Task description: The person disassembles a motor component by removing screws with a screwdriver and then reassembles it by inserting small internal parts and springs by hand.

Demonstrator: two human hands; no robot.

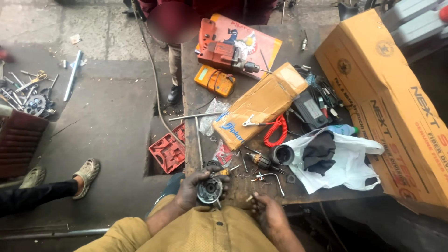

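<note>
The left hand (196,189) grips a round metal motor part (209,190) at the near edge of the bench (191,100). The right hand (268,215) pinches a small brass piece (250,198). Farther lie a cardboard parcel (261,105) and an orange drill (224,52).

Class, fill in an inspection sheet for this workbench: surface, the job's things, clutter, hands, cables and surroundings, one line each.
Surface: dark, worn bench, crowded.
Job's things: round metal motor part in the left hand; small piece at the right hand's fingertips.
Clutter: orange drill, orange meter, wrapped parcel, white bag, large carton, loose screws.
Hands: both bare and grimy, close to the bench's near edge.
Cables: red coiled cord; thin cable trailing down to the floor.
Surroundings: red tool case, gear and hand tools on the floor; another person's sandalled feet.
</note>
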